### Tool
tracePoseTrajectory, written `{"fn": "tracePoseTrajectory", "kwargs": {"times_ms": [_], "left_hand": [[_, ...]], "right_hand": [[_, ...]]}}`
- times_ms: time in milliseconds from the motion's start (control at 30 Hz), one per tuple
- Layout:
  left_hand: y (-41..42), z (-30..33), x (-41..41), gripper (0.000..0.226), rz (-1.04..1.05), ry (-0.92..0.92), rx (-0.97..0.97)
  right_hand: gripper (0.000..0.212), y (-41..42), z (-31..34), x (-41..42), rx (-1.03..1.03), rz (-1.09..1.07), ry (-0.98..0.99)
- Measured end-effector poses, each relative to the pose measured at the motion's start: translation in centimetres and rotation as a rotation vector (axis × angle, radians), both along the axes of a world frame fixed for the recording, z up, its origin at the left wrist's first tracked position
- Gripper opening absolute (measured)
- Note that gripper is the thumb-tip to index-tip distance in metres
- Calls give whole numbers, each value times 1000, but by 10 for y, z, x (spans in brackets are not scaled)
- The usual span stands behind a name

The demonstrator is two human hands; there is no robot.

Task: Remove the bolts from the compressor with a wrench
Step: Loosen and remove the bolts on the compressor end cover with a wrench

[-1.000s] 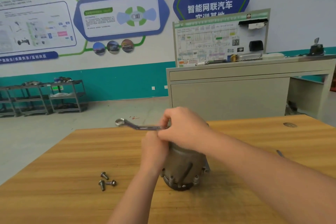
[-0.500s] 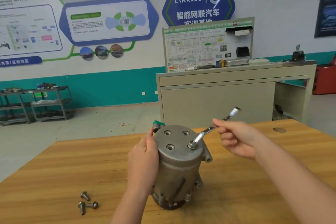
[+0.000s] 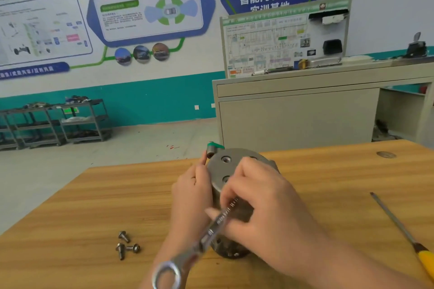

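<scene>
A grey metal compressor (image 3: pixel 219 169) stands upright on the wooden table (image 3: pixel 82 206), with open bolt holes in its top face and a green-capped port at its far left. My left hand (image 3: pixel 190 197) grips its left side. My right hand (image 3: pixel 260 197) covers the right of the top face and holds a silver wrench (image 3: pixel 187 253), whose handle and ring end point toward me. The wrench's working end is hidden under my right hand. Three loose bolts (image 3: pixel 125 245) lie on the table to the left.
A screwdriver (image 3: pixel 404 232) with a yellow handle lies on the table at the right. Behind the table stands a grey cabinet (image 3: pixel 293 115) with a wiring display board. Metal shelving racks (image 3: pixel 54 122) line the far left wall.
My right hand has swung the wrench handle from the far right round toward me, over the compressor's top. My left hand stays on the compressor's side.
</scene>
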State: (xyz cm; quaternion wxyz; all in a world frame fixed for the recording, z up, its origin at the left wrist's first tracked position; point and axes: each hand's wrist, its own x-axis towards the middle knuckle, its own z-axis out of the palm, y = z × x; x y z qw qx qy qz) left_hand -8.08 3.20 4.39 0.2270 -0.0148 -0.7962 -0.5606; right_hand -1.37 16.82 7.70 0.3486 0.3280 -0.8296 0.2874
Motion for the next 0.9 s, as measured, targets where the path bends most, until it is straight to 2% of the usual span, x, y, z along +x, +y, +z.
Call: {"fn": "tracePoseTrajectory", "kwargs": {"times_ms": [67,133,200,267,333,400,467,567,633,700,767,800,833,900], "left_hand": [[-2,0,1,49,-16,71,35],[-6,-2,4,55,-39,80,30],[-7,-4,5,55,-58,58,42],[-7,-4,5,50,-72,47,33],[-6,-5,5,49,-75,39,17],[-4,-5,6,52,-78,35,3],[-1,-4,6,55,-62,43,-18],[1,-2,5,59,-11,53,-48],[-1,-4,4,42,14,59,-113],[-3,-5,-1,25,50,5,-299],[-2,-5,-6,17,100,-42,-306],[-2,-3,-7,22,119,-43,-302],[-2,0,-5,31,113,-19,-280],[-4,1,1,42,86,69,-125]], "right_hand": [[26,24,-26,4,-149,85,143],[20,47,-45,0,-351,194,107],[23,61,-50,-13,-654,269,-121],[35,62,-44,-39,-971,260,-461],[37,61,-26,-71,-1098,188,-725],[29,58,0,-96,-975,97,-839],[24,47,26,-106,-675,-12,-814],[14,11,52,-91,-232,-166,-608],[10,-13,55,-65,-8,-194,-440],[9,-25,46,-35,155,-175,-239],[13,-22,31,-9,209,-99,-68],[15,-16,23,0,220,-58,-42],[14,-8,15,7,211,-17,-45],[14,12,-5,15,51,85,-87]]}}
